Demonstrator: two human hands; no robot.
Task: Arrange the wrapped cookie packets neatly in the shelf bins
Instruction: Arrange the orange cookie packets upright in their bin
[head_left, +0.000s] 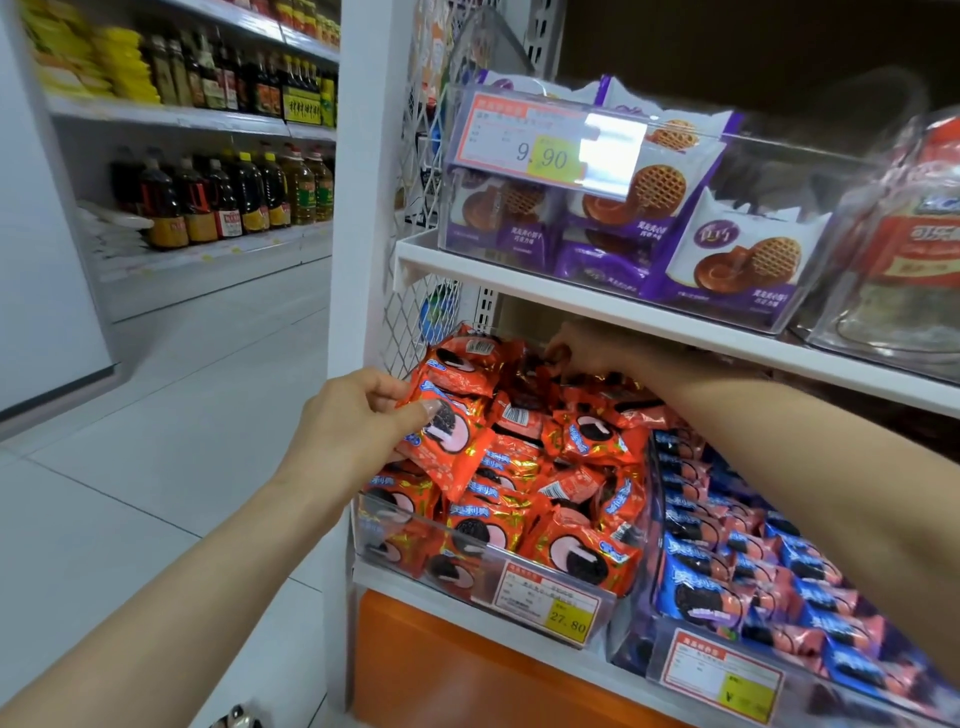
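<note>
Two bare forearms reach fwd into a shop shelf unit, seen from above. Left hand (358, 415) is at the front-left of a clear bin (395, 525), above its pile. The thumb lies flat on the face of one red cookie packet (447, 441) w/ the other fingers curled behind it, so the packet is pinched and held tilted.

Right arm crosses over the bin from the right. Right hand (576, 348) is tucked under the upper shelf (519, 270) at the bin's back, fingers bent down and bunched together, pinching the crimped edge of a rear packet (550, 364).

Red packets in that bin form a jumbled heap at all angles, too many to count. Just beside it on the right, a 2nd bin (653, 499) holds blue packets (753, 571) in tidy rows. The upper shelf carries 1 more clear bin of purple packets (737, 254).

3 price tags show: a 9.90 tag (545, 150) up top, a 27.80 tag (550, 603) on the red bin, 1 unreadable on the blue bin. Far left, across the aisle, are 2 shelves of bottles (234, 197).
</note>
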